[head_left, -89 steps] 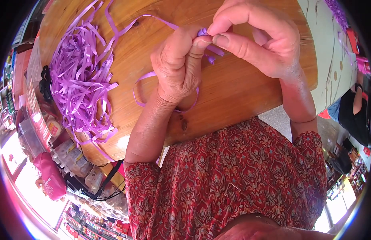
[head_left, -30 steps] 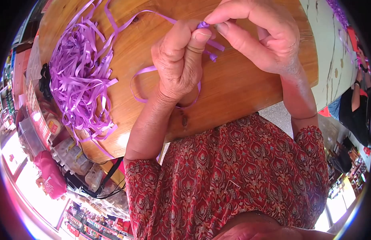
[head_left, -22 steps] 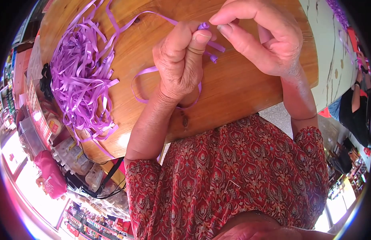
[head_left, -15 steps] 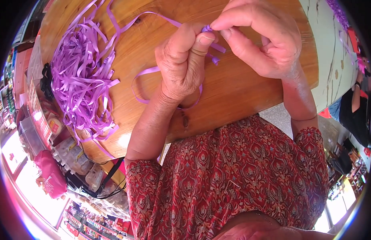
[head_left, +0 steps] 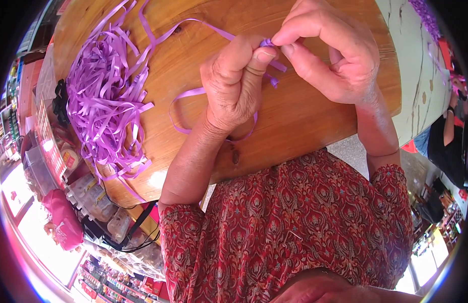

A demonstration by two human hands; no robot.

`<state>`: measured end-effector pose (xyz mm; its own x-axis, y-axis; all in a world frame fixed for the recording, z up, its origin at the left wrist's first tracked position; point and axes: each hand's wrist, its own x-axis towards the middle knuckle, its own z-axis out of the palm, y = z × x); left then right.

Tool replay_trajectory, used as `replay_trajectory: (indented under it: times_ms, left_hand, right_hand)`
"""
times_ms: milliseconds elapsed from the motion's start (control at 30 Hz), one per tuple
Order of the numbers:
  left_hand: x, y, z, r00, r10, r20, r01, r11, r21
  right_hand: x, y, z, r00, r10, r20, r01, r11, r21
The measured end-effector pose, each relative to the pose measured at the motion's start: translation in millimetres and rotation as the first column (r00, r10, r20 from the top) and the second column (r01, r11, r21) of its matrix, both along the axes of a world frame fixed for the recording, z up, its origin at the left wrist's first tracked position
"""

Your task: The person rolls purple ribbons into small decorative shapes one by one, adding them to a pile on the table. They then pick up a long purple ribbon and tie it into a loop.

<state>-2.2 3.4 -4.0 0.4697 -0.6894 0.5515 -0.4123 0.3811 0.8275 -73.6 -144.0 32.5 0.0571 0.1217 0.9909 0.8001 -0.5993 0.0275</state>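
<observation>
My left hand [head_left: 234, 83] and my right hand [head_left: 330, 53] meet above a wooden table [head_left: 304, 121], both pinching the same thin purple ribbon strip [head_left: 191, 93] at a small folded bit between the fingertips. The strip loops down under my left wrist and trails away up and to the left across the wood. A loose heap of purple ribbon strips [head_left: 105, 101] lies on the table left of my left hand.
The table's near edge curves just in front of my red patterned shirt [head_left: 294, 227]. Clear plastic containers [head_left: 87, 189] and a pink bag [head_left: 62, 219] sit low at the left. Another person [head_left: 448, 146] stands at the far right beside a pale marbled surface [head_left: 413, 60].
My fingertips have shifted slightly on the folded ribbon, the right hand's fingers closing nearer the left thumb. The ribbon loop under the left wrist has moved a little; the heap stays put.
</observation>
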Motion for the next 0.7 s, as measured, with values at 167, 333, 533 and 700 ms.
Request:
replay_trajectory:
  times_ms: [167, 333, 533, 700]
  left_hand:
    - [4.4, 0.4, -0.9, 0.989, 0.051, 0.140, -0.048, 0.998, -0.027]
    - [3.5, 4.4, 0.4, 1.000, 0.004, 0.002, -0.004, 0.999, 0.045]
    - [-4.0, 1.1, 1.7, 0.997, 0.015, -0.074, -0.016, 1.000, -0.018]
    - [0.8, 9.3, 1.4, 0.996, 0.061, -0.069, -0.058, 0.997, 0.046]
  right_hand:
    - [-36.3, 23.5, 48.7, 0.488, -0.176, -0.855, 0.371, 0.929, 0.020]
    - [-35.0, 16.3, 34.9, 0.383, -0.068, -0.921, 0.349, 0.934, 0.076]
    - [-12.1, 0.1, -6.8, 0.609, 0.654, -0.448, -0.383, 0.738, 0.556]
    - [-37.1, 17.2, 26.8, 0.578, 0.587, -0.567, 0.105, 0.635, 0.765]
